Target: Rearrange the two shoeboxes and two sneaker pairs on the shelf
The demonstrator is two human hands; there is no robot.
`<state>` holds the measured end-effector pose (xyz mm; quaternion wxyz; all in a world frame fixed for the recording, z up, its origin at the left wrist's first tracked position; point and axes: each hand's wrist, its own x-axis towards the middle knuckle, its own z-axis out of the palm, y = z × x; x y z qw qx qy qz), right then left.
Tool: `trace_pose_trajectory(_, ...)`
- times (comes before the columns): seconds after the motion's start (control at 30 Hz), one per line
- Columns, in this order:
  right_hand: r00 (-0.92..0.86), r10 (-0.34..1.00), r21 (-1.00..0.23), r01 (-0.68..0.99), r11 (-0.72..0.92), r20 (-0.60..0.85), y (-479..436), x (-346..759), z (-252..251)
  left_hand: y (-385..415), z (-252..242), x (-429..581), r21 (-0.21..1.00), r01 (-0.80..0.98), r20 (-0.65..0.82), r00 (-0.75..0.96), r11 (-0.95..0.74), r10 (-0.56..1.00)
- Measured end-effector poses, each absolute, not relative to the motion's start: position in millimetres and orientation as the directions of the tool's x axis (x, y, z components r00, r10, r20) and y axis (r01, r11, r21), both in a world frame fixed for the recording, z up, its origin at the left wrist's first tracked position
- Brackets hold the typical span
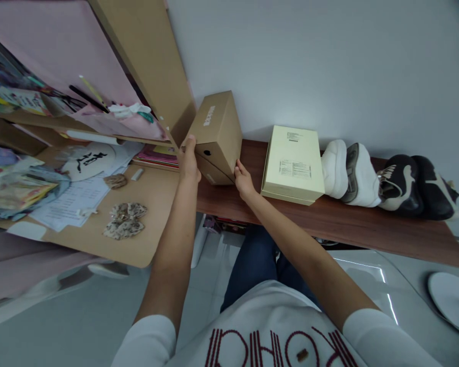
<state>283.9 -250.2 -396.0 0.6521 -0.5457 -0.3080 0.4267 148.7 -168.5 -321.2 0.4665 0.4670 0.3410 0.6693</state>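
A brown cardboard shoe box (218, 135) stands at the left end of the dark wooden shelf (248, 191), close to the wall. My left hand (189, 160) grips its near left edge, thumb on top. On the box's right side, low down, my right hand (244, 179) presses with its fingers, so the box sits between both hands. Whether its base rests fully on the shelf I cannot tell. To the right lies a pale yellow box (294, 160) with printed labels, apart from my right hand.
White shoes (334, 168) and black shoes (401, 186) line the shelf further right. At left, a desk (156, 204) holds papers (82, 196), a patterned scrunchie (125, 220) and a white fan-like disc (90, 162). The desk's upright panel (153, 56) stands close beside the brown box.
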Motion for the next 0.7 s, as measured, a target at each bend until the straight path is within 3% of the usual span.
trace_pose_trajectory(0.4,0.432,0.867,-0.940,-0.322,-0.109,-0.248,-249.8,283.6,-391.9,-176.7,-339.3,159.6,0.930,-0.202,0.285,-0.138,-0.308,0.949)
trace_pose_trajectory(0.7,0.384,0.920,-0.971,-0.237,0.020,-0.075,-240.9,285.8,-350.9,-179.7,-337.3,162.2,0.925,-0.241,0.281,-0.090,-0.295,0.955)
